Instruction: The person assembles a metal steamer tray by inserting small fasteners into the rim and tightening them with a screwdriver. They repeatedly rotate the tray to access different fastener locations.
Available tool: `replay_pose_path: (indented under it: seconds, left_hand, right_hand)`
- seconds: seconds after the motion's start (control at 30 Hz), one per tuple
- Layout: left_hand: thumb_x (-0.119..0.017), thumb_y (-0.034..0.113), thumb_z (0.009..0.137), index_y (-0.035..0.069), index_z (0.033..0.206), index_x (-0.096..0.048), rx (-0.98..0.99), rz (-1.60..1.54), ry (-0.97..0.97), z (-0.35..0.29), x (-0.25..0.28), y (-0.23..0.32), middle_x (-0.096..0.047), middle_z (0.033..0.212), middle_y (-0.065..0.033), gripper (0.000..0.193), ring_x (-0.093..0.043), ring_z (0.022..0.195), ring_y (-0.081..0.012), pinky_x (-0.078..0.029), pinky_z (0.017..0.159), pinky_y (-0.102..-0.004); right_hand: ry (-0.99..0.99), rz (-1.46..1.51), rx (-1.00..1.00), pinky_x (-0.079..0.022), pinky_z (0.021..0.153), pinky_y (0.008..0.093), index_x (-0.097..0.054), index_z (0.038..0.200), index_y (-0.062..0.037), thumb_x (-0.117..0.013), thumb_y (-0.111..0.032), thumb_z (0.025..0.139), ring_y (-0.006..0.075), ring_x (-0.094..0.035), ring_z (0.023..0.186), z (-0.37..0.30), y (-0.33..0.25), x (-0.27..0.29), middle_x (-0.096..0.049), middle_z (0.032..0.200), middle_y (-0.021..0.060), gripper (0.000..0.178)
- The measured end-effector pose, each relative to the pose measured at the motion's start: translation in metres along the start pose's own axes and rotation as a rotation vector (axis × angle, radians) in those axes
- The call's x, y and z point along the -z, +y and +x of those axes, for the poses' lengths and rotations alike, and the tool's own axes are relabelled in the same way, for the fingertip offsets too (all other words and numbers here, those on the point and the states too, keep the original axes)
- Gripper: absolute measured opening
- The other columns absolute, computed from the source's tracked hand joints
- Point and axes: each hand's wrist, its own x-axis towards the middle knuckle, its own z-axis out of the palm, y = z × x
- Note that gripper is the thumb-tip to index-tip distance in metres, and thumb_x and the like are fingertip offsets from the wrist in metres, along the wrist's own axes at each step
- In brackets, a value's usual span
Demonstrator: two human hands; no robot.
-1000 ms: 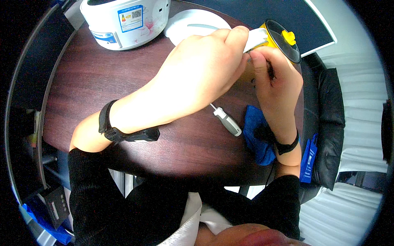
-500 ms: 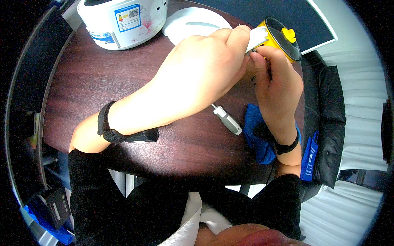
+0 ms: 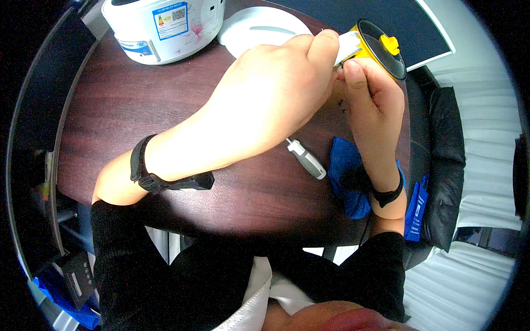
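My left hand [image 3: 276,88] reaches across the table with its fingers closed round a small white piece [image 3: 348,45] whose kind I cannot make out. My right hand [image 3: 378,96] is bent in beside it, thumb and forefinger pinched at the lower edge of that piece. A small dark bit shows at their fingertips, too little to name. Just behind the fingers is a yellow round container [image 3: 361,52] with a dark see-through lid [image 3: 381,48] and a yellow knob [image 3: 390,45]. Below the hands lies a grey-and-white-handled screwdriver [image 3: 307,160], its tip partly hidden by my left hand.
At the back left stands a white appliance body [image 3: 165,38] with labels and a flower print. Beside it lies a white oval lid [image 3: 265,27]. A blue cloth [image 3: 348,176] is under my right wrist. Small dark bits [image 3: 342,105] lie between the hands. A monitor [image 3: 353,16] stands behind.
My right thumb has shifted up and lies straighter against the forefinger at the white piece. The left hand keeps its hold, almost unmoved. The view has shifted very slightly.
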Motion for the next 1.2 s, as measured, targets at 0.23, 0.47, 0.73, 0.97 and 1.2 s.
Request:
replay_pose_path:
  seconds: [0.23, 0.47, 0.73, 0.97, 1.2]
  left_hand:
    - [-0.063, 0.016, 0.084, 0.002, 0.118, -0.051, 0.003, -0.023, -0.011, 0.0, 0.0, -0.001, -0.062, 0.097, -0.023, 0.039, -0.062, 0.083, -0.041, -0.052, 0.068, -0.0438]
    - [-0.063, 0.016, 0.084, 0.003, 0.12, -0.05, 0.008, -0.019, -0.028, -0.001, 0.0, 0.002, -0.061, 0.1, -0.0233, 0.041, -0.062, 0.085, -0.041, -0.052, 0.07, -0.044]
    - [-0.062, 0.014, 0.085, 0.002, 0.123, -0.049, -0.011, 0.007, -0.014, -0.004, -0.003, 0.004, -0.061, 0.1, -0.0234, 0.042, -0.061, 0.087, -0.0417, -0.052, 0.071, -0.0439]
    - [-0.062, 0.011, 0.084, 0.001, 0.125, -0.048, -0.027, -0.083, -0.012, -0.003, -0.004, 0.001, -0.06, 0.105, -0.0242, 0.045, -0.06, 0.09, -0.0422, -0.051, 0.075, -0.0438]
    - [-0.063, 0.009, 0.082, 0.0, 0.128, -0.045, -0.113, -0.108, -0.006, -0.002, -0.004, 0.001, -0.06, 0.105, -0.0243, 0.049, -0.06, 0.091, -0.0423, -0.051, 0.076, -0.0439]
  right_hand:
    - [-0.04, -0.006, 0.003, -0.044, 0.055, 0.0288, -0.063, 0.087, -0.0037, -0.058, -0.021, 0.092, 0.0177, -0.058, 0.058, 0.0, -0.003, 0.003, -0.057, 0.065, 0.0122, 0.019]
    - [0.048, -0.179, 0.253, -0.047, 0.054, 0.0338, -0.062, 0.088, -0.0043, -0.06, -0.02, 0.09, 0.0273, -0.062, 0.059, 0.001, 0.0, 0.003, -0.061, 0.07, 0.0145, 0.016]
    - [-0.315, 0.818, -0.55, -0.034, 0.045, 0.024, -0.059, 0.079, -0.0048, -0.053, -0.024, 0.096, 0.0093, -0.045, 0.049, 0.002, 0.001, 0.017, -0.047, 0.057, -0.0003, 0.026]
    - [-0.098, -0.006, 0.106, -0.04, 0.048, 0.029, -0.06, 0.082, -0.0051, -0.057, -0.023, 0.093, 0.021, -0.054, 0.052, 0.003, 0.005, 0.012, -0.055, 0.062, 0.0088, 0.021]
    - [0.071, -0.108, 0.243, -0.044, 0.052, 0.0331, -0.061, 0.085, -0.004, -0.058, -0.023, 0.092, 0.0262, -0.058, 0.056, -0.001, 0.007, 0.003, -0.058, 0.066, 0.0133, 0.02]
